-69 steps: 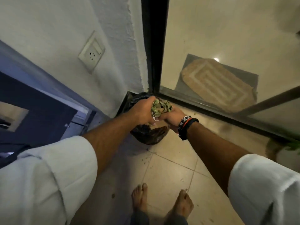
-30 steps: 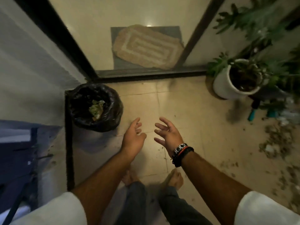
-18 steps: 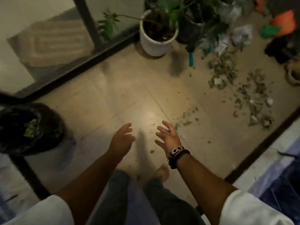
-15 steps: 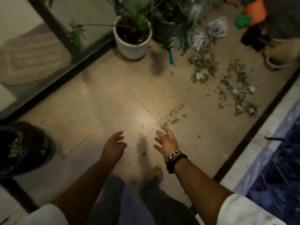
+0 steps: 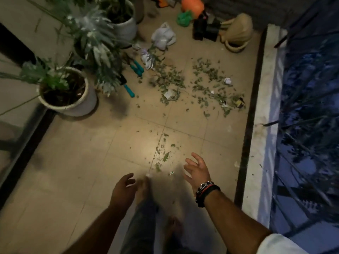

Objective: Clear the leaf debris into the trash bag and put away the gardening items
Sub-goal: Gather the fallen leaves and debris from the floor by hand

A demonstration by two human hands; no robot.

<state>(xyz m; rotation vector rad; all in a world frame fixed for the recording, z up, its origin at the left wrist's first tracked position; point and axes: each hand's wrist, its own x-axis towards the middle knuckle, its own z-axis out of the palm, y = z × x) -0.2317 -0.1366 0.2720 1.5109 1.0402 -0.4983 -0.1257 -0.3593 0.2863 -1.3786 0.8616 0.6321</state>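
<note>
Leaf debris [image 5: 198, 85] lies scattered over the tiled floor ahead of me, mixed with small paper scraps, and a thinner trail of leaves [image 5: 163, 154] runs toward my feet. Teal-handled pruning shears [image 5: 136, 67] lie beside the plants, and a second teal-handled tool [image 5: 128, 89] lies just below them. A crumpled white glove or cloth [image 5: 147, 57] sits near the shears. My left hand [image 5: 121, 191] and my right hand [image 5: 198, 170] hang empty over the floor, fingers spread loosely. The trash bag is out of sight.
Two white pots [image 5: 73, 105] [image 5: 124, 28] with leafy plants stand at the left by a dark door frame. A white plastic bag [image 5: 164, 36], orange and green items [image 5: 192, 5], black containers [image 5: 205, 30] and beige pots [image 5: 236, 33] crowd the far end. A raised ledge [image 5: 264, 125] borders the right.
I dropped the handful of leaves into the black bag, then turned right away from it. Both hands now hang empty, and the debris pile has come into view ahead.
</note>
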